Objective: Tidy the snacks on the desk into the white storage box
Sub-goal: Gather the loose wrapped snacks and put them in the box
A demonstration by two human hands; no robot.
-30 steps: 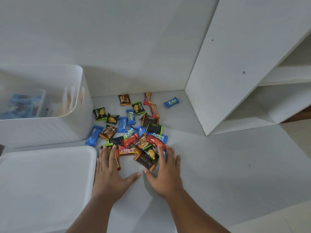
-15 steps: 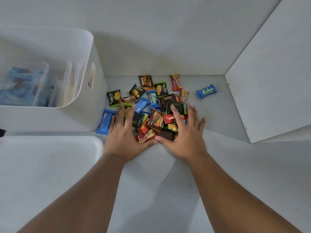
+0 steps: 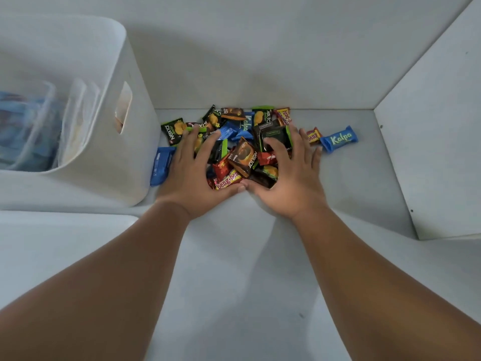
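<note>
A heap of small wrapped snacks [image 3: 240, 142] lies on the white desk against the back wall. My left hand [image 3: 194, 173] and my right hand [image 3: 289, 178] lie flat with fingers spread over the heap's near side, thumbs touching, cupping the snacks between them. A blue Kalpa bar [image 3: 338, 138] and a small red wrapper [image 3: 313, 135] lie apart to the right of the heap. Another blue packet [image 3: 161, 165] lies left of my left hand, beside the white storage box [image 3: 130, 157]. The box stands open at the left with clear packets inside.
The box's white lid [image 3: 52, 246] lies flat at the near left. A white shelf panel [image 3: 429, 152] rises at the right and the wall closes the back. Bare desk surface [image 3: 247, 269] lies between my forearms.
Both hands have slid forward across the desk, pushing the scattered snacks together into a tighter heap near the wall. My view has moved closer and lower over the desk.
</note>
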